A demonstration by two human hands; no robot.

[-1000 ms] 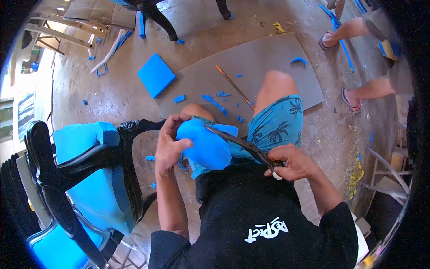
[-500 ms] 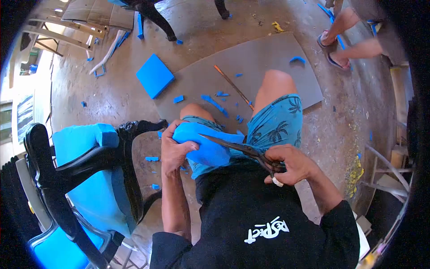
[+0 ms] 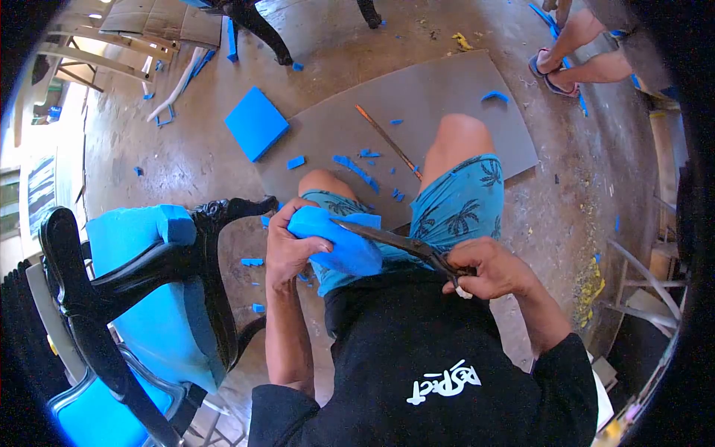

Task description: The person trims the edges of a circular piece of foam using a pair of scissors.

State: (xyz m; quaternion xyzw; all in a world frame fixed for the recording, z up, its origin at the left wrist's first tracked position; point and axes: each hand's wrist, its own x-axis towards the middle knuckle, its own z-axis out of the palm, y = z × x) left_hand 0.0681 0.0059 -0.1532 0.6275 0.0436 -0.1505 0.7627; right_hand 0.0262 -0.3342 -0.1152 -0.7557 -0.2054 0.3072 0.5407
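A rounded blue foam piece (image 3: 339, 242) is gripped in my left hand (image 3: 289, 246), with the thumb on its near face, over my lap. My right hand (image 3: 488, 268) is closed round the handles of dark metal scissors (image 3: 398, 241), which have a white wrapping at one handle. The scissor blades lie along the foam's upper edge, their tip close to my left fingers. Whether the blades are fully closed is hard to tell.
On the floor are a grey board (image 3: 447, 89), a square blue foam block (image 3: 256, 124), an orange-tipped rod (image 3: 388, 141) and foam scraps. A black chair with blue foam (image 3: 149, 290) stands at left. Another person's feet (image 3: 557, 73) show at upper right.
The foam has tilted and shifted slightly in my left hand, and the scissors have moved along with it. The other person's feet have come together, farther up in view.
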